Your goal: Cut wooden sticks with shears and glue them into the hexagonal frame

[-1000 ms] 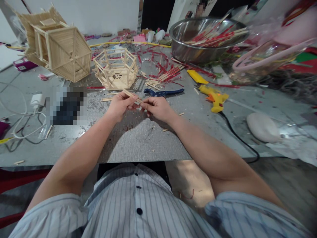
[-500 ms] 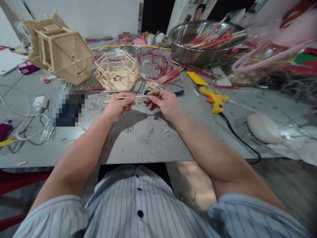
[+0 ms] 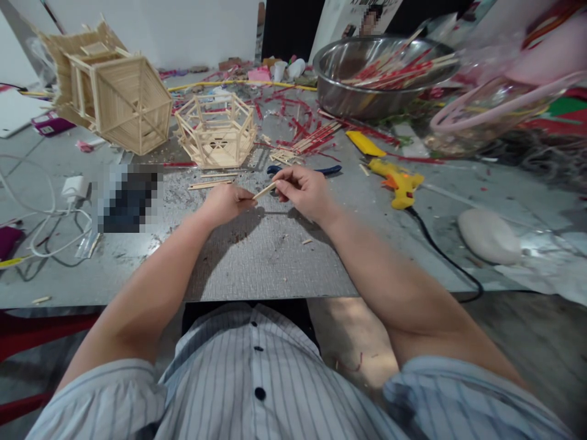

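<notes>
Between my two hands runs a short pale wooden stick (image 3: 265, 190), slanted up to the right. My left hand (image 3: 227, 203) pinches its lower end, and my right hand (image 3: 302, 190) has the upper end between thumb and fingers. Whether it is one stick or two laid together I cannot tell. Just beyond my left hand lie loose wooden sticks (image 3: 210, 183). Behind them stands an open six-sided frame of sticks (image 3: 215, 137). Blue-handled pliers (image 3: 331, 170) lie behind my right hand, partly hidden by it.
At the left a larger stick-built lantern-like model (image 3: 132, 104) rests tilted. A yellow glue gun (image 3: 401, 183) with a black cord lies at the right. Behind are red-and-white sticks (image 3: 316, 137) and a steel bowl (image 3: 339, 101). A white charger (image 3: 76, 189) and cables lie left.
The stick has turned from nearly level to a slant, its left end now lower and nearer me. My left hand has rolled over and moved slightly down; my right hand has barely moved.
</notes>
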Demonstrator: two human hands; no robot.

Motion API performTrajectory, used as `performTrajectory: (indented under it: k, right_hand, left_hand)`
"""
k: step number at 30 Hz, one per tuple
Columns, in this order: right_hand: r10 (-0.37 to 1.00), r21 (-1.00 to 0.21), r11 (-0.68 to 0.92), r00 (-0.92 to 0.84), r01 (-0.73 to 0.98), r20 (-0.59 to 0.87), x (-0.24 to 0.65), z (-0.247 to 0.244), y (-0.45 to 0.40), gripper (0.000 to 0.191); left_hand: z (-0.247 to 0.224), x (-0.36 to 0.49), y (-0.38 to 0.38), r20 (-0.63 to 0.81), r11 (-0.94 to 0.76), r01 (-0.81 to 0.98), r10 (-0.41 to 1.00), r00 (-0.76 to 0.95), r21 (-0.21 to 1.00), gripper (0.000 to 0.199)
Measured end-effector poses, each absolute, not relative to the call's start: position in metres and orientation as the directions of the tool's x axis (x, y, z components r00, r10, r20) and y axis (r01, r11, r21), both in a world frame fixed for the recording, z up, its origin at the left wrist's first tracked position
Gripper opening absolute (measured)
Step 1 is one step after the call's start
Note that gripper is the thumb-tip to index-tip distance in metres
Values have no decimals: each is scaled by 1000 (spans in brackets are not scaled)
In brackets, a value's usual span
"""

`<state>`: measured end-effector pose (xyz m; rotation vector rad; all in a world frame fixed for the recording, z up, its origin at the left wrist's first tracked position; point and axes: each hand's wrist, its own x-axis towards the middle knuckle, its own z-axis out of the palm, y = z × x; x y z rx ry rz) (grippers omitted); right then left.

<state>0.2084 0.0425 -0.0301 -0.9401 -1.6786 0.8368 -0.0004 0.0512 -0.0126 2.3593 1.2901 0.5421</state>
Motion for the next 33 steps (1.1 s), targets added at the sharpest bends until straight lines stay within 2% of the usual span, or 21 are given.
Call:
performTrajectory:
  k: [2, 5, 8, 10, 12, 16, 21, 29, 33]
  right_hand:
    - [866, -855, 488, -221, 179, 448, 205, -31, 40, 26]
    - [858, -860, 494, -229, 129, 459, 200, -30, 36, 33]
    - [862, -872, 480, -238, 95, 449, 198, -29, 35, 39]
    - [864, -868, 480, -238, 126, 443, 198, -30, 36, 38]
    - [864, -846, 492, -240, 207, 444, 200, -31, 37, 31]
    - [851, -744, 520, -335, 419, 405, 202, -28, 37, 15]
    - [861, -609, 505, -413, 612, 299, 202, -22, 34, 15]
    - [857, -575, 510, -429, 640, 284, 201, -29, 38, 13]
    - [844, -569, 534, -432, 625, 317, 202, -31, 39, 13]
  left_hand:
    - [-13, 5, 48, 196, -535, 669, 834, 516, 516, 20]
    - [-15, 11, 46, 255, -524, 540, 831, 495, 658, 17]
    - [-18, 13, 48, 181, -375, 415, 882, 434, 829, 19]
    - [-19, 12, 50, 154, -313, 381, 906, 394, 870, 16]
    - [-19, 10, 52, 193, -324, 394, 922, 337, 860, 10]
    - [-17, 7, 53, 281, -398, 508, 914, 292, 764, 4]
    - [-15, 7, 50, 186, -420, 626, 895, 406, 657, 7]
    - [-15, 3, 56, 107, -384, 637, 897, 428, 668, 7]
    - [-14, 2, 55, 126, -403, 605, 886, 447, 687, 7]
